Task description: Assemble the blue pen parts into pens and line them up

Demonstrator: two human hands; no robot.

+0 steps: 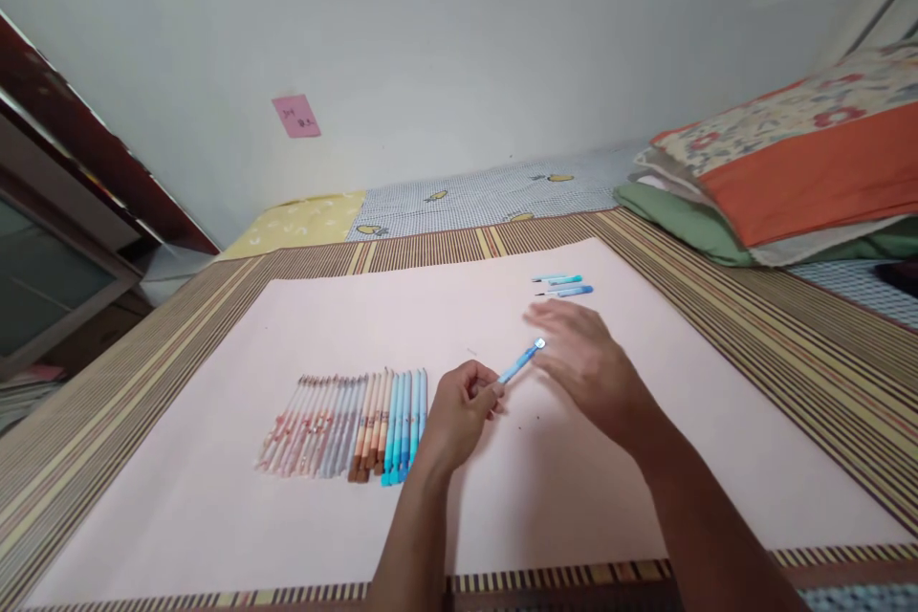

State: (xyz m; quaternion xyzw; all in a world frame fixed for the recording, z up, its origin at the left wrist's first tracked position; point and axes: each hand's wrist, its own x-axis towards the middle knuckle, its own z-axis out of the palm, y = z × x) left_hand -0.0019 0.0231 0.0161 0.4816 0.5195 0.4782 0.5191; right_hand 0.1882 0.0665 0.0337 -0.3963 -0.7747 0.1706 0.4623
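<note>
My left hand (469, 402) pinches a blue pen (517, 364) by its lower end. The pen slants up to the right and ends in a pale, squarish tip piece. My right hand (584, 363) is just right of that end, fingers spread and slightly blurred; I see nothing in it. A row of pens (351, 426) lies side by side to the left, running from pinkish and grey through orange-brown to blue. Beyond my right hand lie several small blue pen pieces (570, 291) with thin dark points. All rest on a large pale pink sheet (359, 545).
The sheet lies on a striped mat (172, 354). A pillow with an orange band (810, 182) is stacked on folded green cloth (688, 222) at the right. Behind are a checked cloth (473, 201) and a wall with a pink note (296, 117). Tiny dark specks dot the sheet.
</note>
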